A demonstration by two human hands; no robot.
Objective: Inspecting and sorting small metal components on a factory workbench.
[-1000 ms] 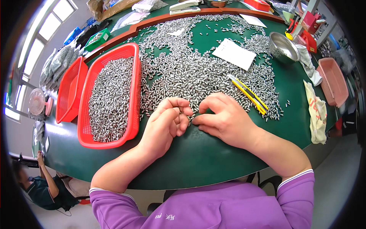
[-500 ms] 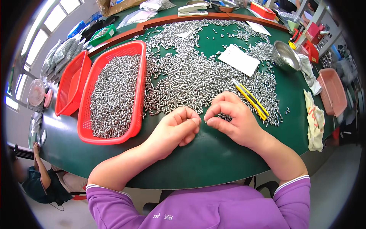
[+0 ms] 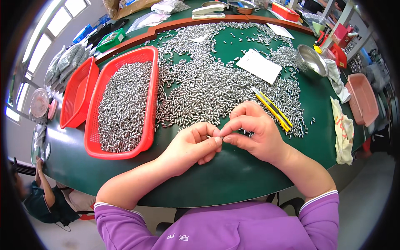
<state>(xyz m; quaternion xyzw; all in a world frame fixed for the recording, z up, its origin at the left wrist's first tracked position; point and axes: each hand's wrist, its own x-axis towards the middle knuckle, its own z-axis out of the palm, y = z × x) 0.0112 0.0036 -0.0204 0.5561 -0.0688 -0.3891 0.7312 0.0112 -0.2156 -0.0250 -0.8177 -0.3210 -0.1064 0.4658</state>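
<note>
Head view: my right hand [image 3: 255, 131] pinches a small metal piece [image 3: 222, 138] against the fingertips of my left hand [image 3: 196, 143], nearer me than the metal heap [image 3: 200, 91]; the left's grip and the piece's long axis I cannot tell.

Tiny piece [image 3: 222, 138]: looked dark, mostly hidden between your fingertips [image 3: 229, 139].
Silver bits [image 3: 200, 93]: lay heaped in front of you.

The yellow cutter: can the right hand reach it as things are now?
Probably yes: the yellow cutter lies uncovered on the metal pieces, close beside the right hand, though that hand seems occupied at the left hand.
</note>
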